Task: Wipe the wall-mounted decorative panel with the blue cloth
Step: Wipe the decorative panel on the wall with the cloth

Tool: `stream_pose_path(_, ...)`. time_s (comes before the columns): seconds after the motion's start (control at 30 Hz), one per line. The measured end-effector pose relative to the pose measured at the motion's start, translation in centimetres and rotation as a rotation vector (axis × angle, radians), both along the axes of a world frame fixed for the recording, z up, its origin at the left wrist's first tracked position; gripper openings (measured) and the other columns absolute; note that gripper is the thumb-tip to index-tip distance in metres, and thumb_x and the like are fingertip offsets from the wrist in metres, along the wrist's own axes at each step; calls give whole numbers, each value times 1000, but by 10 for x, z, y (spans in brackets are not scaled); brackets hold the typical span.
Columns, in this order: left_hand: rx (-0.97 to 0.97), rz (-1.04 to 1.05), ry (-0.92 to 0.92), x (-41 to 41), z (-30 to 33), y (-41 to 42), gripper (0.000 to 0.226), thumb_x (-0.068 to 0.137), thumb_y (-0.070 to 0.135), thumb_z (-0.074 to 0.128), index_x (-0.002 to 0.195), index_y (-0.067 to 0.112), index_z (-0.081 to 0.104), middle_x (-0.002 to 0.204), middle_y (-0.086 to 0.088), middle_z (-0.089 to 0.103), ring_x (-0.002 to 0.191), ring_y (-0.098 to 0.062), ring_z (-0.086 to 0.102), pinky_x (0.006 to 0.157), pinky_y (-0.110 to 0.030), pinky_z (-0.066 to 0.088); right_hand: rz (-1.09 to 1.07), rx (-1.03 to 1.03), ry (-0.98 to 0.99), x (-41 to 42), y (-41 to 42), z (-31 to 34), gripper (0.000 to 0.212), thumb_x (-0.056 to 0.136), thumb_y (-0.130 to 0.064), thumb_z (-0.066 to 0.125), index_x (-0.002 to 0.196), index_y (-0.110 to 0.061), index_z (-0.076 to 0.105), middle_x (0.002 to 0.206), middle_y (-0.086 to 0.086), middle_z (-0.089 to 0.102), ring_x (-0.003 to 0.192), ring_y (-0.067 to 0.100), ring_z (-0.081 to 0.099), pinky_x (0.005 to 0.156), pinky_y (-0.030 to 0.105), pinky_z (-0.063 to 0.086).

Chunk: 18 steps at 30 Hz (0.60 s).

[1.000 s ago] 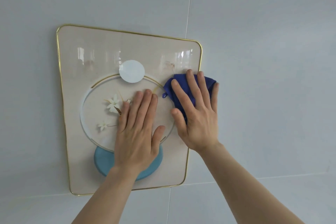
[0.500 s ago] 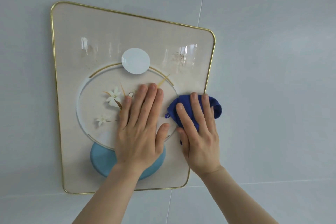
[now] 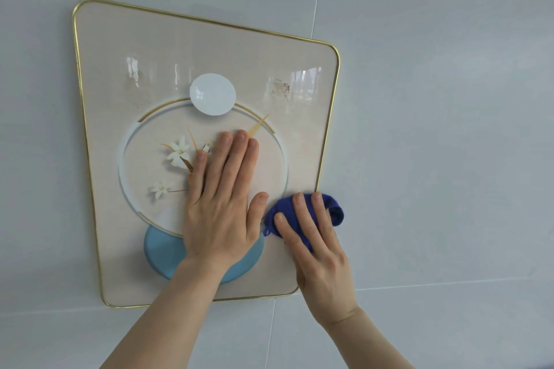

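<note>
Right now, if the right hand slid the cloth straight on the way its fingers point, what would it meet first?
The right hand points up along the panel's right side, pressing the cloth at the gold rim. Likely only the rim and bare wall lie ahead; nothing else shows.

panel (image 3: pixel 209 75): beige, gold-rimmed, wall-mounted | blue cloth (image 3: pixel 331 210): bunched, at panel's lower-right edge

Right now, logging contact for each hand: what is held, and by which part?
The right hand presses the bunched blue cloth under its fingers. The left hand lies flat on the panel, holding nothing.
</note>
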State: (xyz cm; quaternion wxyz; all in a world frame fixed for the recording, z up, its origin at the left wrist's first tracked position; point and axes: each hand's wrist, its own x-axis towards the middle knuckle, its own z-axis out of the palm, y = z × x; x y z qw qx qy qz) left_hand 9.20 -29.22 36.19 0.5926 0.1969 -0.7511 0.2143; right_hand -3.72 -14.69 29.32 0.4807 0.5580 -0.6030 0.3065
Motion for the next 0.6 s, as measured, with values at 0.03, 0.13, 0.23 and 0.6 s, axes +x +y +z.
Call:
stream_pose_path(0.03,1,0,-1,0,0,0,66,109,43,19,167,12,18,176,-3,14,165,-23,11,135,-45,6,-15,23,5,1,4,-7,72,89,20,52,149,-20,57,162,11,46,159,36,29,104,51,59)
stream_pose_path(0.13,-4,12,-1,-2,-1,-2,66,109,44,18,168,13,16,177,-3,14,165,-23,11,135,-45,5,-47,79,6,3,14,-24,75,84,23,47,144,-20,64,161,8,50,158,36,34,98,42,62)
stream_pose_path(0.23,-13,29,0,-3,-3,-3,67,109,44,17,168,13,15,177,-2,13,165,-23,11,135,-45,5,-55,131,-19,7,23,-33,74,81,23,48,139,-20,68,158,6,53,153,37,41,93,36,63)
stream_pose_path(0.6,-1,59,-13,-2,-4,-2,67,109,43,21,168,12,12,177,-3,11,165,-24,8,135,-46,2,259,-142,-780,49,50,11,57,100,7,61,125,-43,74,142,-19,66,133,-3,61,108,11,46)
